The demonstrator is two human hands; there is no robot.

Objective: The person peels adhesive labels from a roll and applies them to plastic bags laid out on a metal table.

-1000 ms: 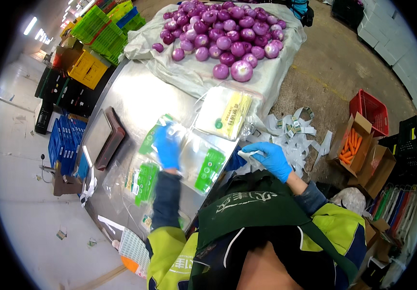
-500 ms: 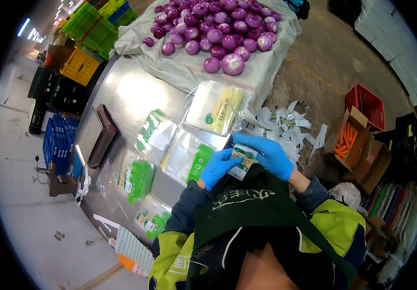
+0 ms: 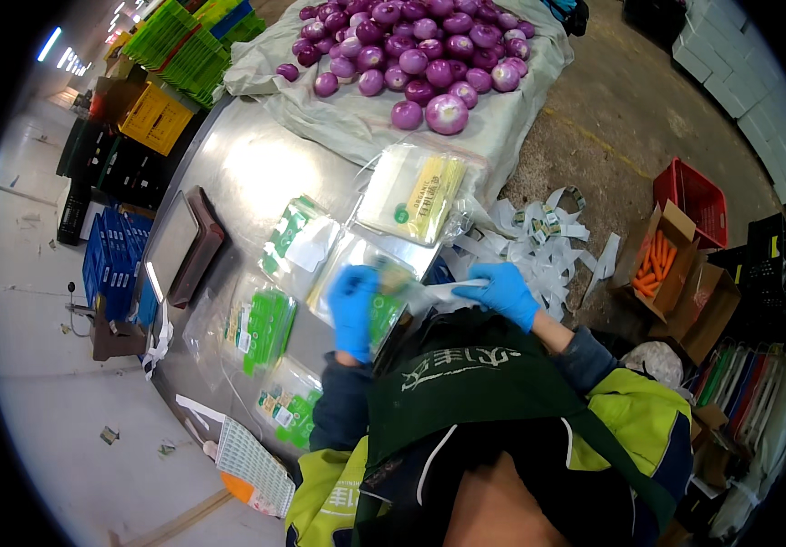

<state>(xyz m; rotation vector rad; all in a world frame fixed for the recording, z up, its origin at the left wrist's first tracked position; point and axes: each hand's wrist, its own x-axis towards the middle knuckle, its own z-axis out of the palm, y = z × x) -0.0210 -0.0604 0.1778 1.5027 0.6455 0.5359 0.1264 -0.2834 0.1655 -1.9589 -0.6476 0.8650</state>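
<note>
The right hand (image 3: 505, 297) pinches a pale, blurred strip (image 3: 440, 294), near centre between the hands; the blurred left hand's (image 3: 352, 301) grip I cannot tell. Bags (image 3: 384, 193) lie left and far, their printed labels (image 3: 436, 198) green or yellow.

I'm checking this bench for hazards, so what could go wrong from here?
The round purple onions are heaped loosely on a pale sheet, so one might roll away. The white strip in the fingers of the right hand could tear if pulled hard. The left hand, blurred in front of a green-printed bag, might knock it askew.
</note>
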